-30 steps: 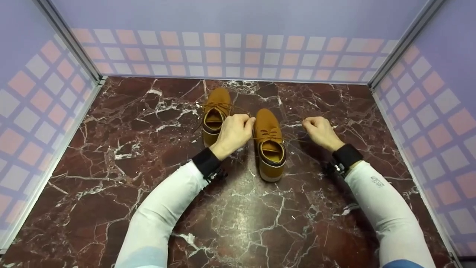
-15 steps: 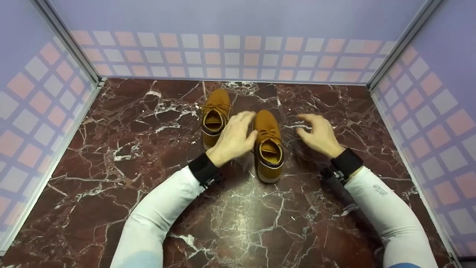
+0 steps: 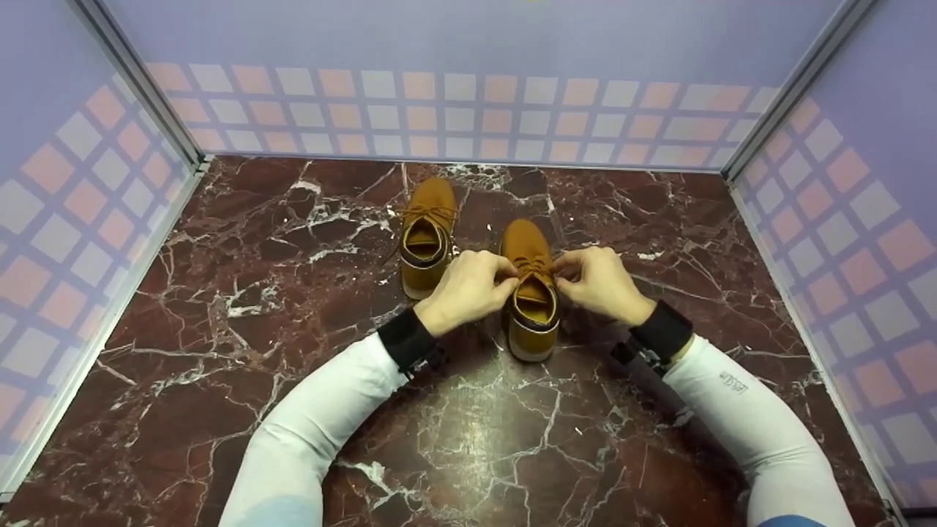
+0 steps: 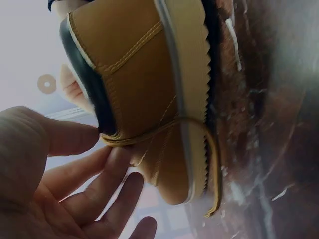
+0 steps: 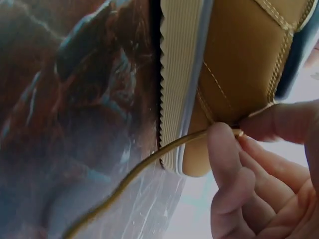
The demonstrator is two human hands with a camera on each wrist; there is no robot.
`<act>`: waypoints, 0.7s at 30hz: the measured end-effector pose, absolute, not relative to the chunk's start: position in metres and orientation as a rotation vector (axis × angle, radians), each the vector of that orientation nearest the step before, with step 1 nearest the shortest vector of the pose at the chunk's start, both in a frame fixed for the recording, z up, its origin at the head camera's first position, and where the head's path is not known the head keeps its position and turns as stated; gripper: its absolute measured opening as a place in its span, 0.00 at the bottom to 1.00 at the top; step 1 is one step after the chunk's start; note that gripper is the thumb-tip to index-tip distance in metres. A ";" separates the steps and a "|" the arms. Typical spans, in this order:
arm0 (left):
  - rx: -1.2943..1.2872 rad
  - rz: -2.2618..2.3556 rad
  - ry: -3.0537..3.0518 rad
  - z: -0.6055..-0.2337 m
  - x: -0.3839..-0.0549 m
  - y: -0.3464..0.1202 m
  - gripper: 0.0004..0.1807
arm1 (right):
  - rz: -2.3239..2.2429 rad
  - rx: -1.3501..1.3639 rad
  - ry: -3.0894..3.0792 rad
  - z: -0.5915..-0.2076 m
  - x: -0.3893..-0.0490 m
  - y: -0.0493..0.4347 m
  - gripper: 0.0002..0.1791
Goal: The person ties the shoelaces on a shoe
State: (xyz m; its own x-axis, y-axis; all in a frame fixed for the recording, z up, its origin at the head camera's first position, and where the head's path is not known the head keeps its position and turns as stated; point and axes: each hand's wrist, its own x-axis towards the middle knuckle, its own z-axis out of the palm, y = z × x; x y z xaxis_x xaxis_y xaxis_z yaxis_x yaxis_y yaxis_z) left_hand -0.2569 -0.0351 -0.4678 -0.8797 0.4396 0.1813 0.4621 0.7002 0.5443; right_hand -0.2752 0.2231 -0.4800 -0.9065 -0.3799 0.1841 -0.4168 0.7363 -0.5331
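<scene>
A tan lace-up shoe [image 3: 525, 238] with a dark collar stands upright on the floor, toe away from me, between my hands. From its left side my left hand [image 3: 472, 288] pinches a brown shoelace [image 4: 213, 149] near the top eyelet, and the loose end hangs down past the sole. On the other side my right hand [image 3: 602, 287] holds another shoelace end [image 5: 137, 170] between thumb and fingers, its tail trailing toward the floor. The matching shoe [image 3: 433, 194] stands farther back to the left, its lower right side close to my left hand.
The floor [image 3: 219, 410] is dark red marble with white veins. A lilac wall [image 3: 468, 36] with pink and white squares stands behind the shoes, and similar panels rise at left and right. Black straps with small cameras sit on both wrists.
Both hands were curled beside the shoe, then their fingers spread. Now the right hand has moved left to the shoe, and both hands pinch shoelace ends at its opening. The shoes have stayed put.
</scene>
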 end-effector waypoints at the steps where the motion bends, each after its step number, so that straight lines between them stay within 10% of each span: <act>1: -0.757 -0.946 -2.866 -0.468 -0.257 -0.035 0.11 | 0.897 0.646 -2.870 -0.480 -0.275 0.222 0.15; 21: -0.828 -1.445 -3.012 -0.450 -0.281 -0.053 0.15 | 1.587 0.679 -2.802 -0.474 -0.274 0.240 0.08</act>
